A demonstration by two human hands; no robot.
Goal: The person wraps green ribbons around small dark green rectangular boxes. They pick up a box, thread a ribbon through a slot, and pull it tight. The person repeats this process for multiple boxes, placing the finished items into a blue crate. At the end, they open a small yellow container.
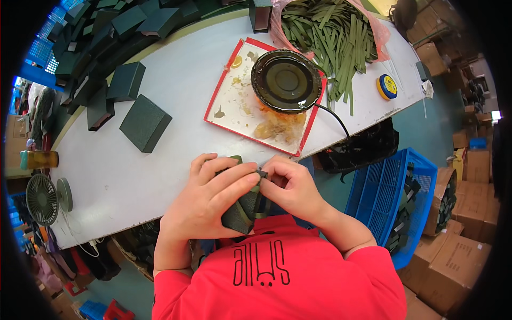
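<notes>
Near the table's front edge, a dark green box [236,217] sits tilted in my left hand [210,198], whose fingers spread over its top and side. A green ribbon [246,216] runs across the box. My right hand [288,183] is at the box's right edge, thumb and forefinger pinched together at the ribbon's end; the fingertips partly hide what they grip. Beyond my hands, a round black hot pot [286,80] with glossy brown liquid stands on a red-edged white tray [224,118] stained with amber residue.
Two green boxes [145,124] lie at the left, near a large pile of boxes [128,26]. Cut green ribbons [333,45] fill a pink bag at the back. A yellow-blue round tin [386,87] stands right. A blue crate [376,197] is beside the table, a small fan [42,200] far left.
</notes>
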